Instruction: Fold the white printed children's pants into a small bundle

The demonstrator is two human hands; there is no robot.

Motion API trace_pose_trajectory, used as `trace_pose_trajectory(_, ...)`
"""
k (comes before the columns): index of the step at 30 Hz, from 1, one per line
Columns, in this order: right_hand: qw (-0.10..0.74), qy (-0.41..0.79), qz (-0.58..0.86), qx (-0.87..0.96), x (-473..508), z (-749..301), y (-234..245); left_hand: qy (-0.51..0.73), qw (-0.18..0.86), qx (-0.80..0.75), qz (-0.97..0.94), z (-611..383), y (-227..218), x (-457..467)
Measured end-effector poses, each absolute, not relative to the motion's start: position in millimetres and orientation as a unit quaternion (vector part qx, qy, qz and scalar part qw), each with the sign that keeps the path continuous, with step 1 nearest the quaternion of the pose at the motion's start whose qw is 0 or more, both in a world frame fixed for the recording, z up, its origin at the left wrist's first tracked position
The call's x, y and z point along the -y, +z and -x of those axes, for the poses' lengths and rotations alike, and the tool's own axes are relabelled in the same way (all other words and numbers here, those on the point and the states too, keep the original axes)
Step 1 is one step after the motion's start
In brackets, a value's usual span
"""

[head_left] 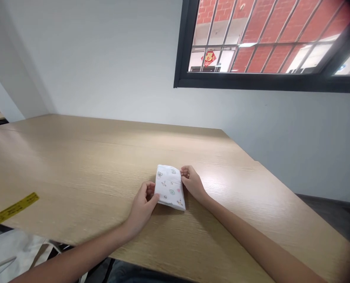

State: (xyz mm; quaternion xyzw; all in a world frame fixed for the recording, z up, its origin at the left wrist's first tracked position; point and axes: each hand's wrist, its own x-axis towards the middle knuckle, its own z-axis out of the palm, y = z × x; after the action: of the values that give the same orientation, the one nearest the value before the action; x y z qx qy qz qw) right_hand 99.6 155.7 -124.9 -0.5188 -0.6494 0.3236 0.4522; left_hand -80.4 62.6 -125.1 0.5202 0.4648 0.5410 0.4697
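Observation:
A folded white cloth (170, 187) with small printed figures and coloured spots lies on the wooden table in front of me. It forms a neat rectangle, and its near edge shows stacked layers. My left hand (144, 200) grips the cloth's lower left edge, thumb on the top face and fingers curled at the side. At the upper right edge my right hand (192, 181) pinches the cloth, its fingers bent and partly hidden.
The table (89, 165) runs back to a white wall (113, 59) with a barred window (263, 39). A yellow strip with dark print (12, 211) sticks to the tabletop at left. Below the near edge hangs a white bag (12, 251).

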Motion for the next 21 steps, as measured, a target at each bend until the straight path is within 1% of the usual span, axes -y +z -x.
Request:
trace_pose_trajectory(2, 0.449, 0.323, 0.518, 0.653, -158.9, -97.1, -124.1, 0.542, 0.47, -0.468, -0.515, 80.4, -124.5, -61.6)
trace_pose_trajectory(4, 0.45, 0.298, 0.528, 0.656, -153.6, -96.5, -122.7, 0.55, 0.451, -0.494, -0.501, 82.5, -125.2, -63.6)
trace_pose_trajectory(6, 0.46, 0.236, 0.522, 0.678, -140.1, -96.1, -120.9, 0.558, 0.428, -0.528, -0.476, 85.4, -127.2, -67.3)
trace_pose_trajectory(8, 0.45, 0.152, 0.465, 0.747, -121.1, -93.9, -118.9, 0.564, 0.442, -0.535, -0.448, 87.0, -129.4, -71.4)
trace_pose_trajectory(10, 0.391, 0.077, 0.389, 0.831, -101.9, -89.2, -117.3, 0.566, 0.494, -0.503, -0.427, 85.2, -130.7, -74.8)
trace_pose_trajectory(12, 0.323, 0.04, 0.357, 0.876, -87.7, -83.5, -115.7, 0.565, 0.552, -0.46, -0.406, 78.5, -130.1, -76.0)
trace_pose_trajectory(16, 0.253, 0.034, 0.416, 0.873, -78.8, -81.4, -107.1, 0.575, 0.617, -0.423, -0.33, 52.4, -122.9, -67.5)
trace_pose_trajectory(19, 0.193, 0.033, 0.45, 0.871, -70.9, -100.0, -99.8, 0.565, 0.664, -0.393, -0.292, 25.9, -116.6, -52.4)
trace_pose_trajectory(21, 0.185, 0.034, 0.463, 0.866, -53.9, -124.2, -103.5, 0.539, 0.706, -0.359, -0.287, 4.1, -116.6, -38.7)
